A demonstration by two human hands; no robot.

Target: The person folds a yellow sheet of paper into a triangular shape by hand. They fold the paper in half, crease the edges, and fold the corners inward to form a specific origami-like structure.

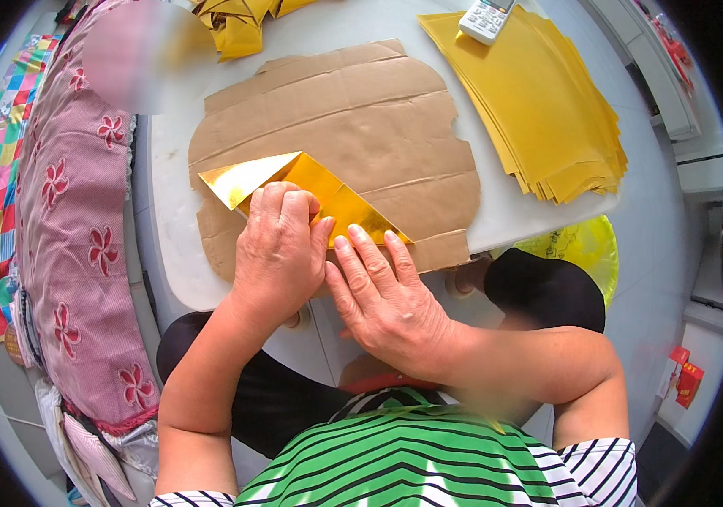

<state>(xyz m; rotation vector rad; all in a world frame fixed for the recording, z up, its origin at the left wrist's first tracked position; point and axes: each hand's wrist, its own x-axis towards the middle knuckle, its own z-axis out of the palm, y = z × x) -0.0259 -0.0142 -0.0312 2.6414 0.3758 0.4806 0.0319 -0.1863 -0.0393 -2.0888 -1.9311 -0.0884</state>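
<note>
A folded sheet of shiny gold foil paper (330, 190) lies in front of me on a flat piece of brown cardboard (393, 133). Its left part is folded into a pointed, bright flap, and a straight crease edge slants down to the right. My left hand (279, 247) is curled over the paper's middle, gripping it near the lower edge, with the thumb against the foil. Beside it, my right hand (387, 304) rests its spread fingertips flat along the lower edge. Its thumb lies close to my left hand. What is under my left fingers is hidden.
At the right of the white table (174, 253), a fanned stack of gold paper sheets (526, 108) lies under a white remote control (487, 20). Folded gold pieces (238, 28) are heaped at the far edge. A yellow-green plastic bag (596, 253) stands beside my knee.
</note>
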